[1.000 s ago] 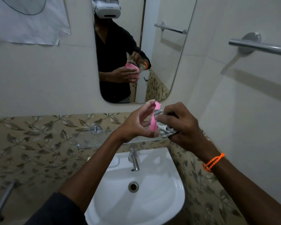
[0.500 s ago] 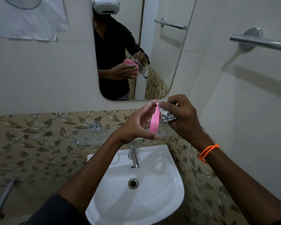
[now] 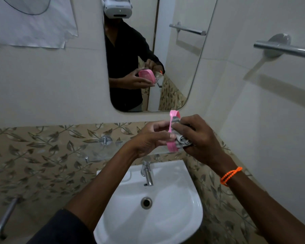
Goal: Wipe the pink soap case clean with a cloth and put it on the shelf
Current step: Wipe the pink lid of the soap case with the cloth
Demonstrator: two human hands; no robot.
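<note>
Above the sink [image 3: 192,213], the left hand [image 3: 148,138] pinches the pink soap case [image 3: 171,147] on edge. The right hand [image 3: 199,136] grips a cloth [image 3: 181,140] against it. Wiping seems underway; shelving remains.

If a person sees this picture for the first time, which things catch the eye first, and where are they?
The eye goes first to the pink soap case at the centre, held on edge by the left hand while the right hand presses a grey cloth against it. Next comes the orange bracelet on the right wrist. Below the hands is the white sink, and above them the mirror reflects the same scene.
</note>
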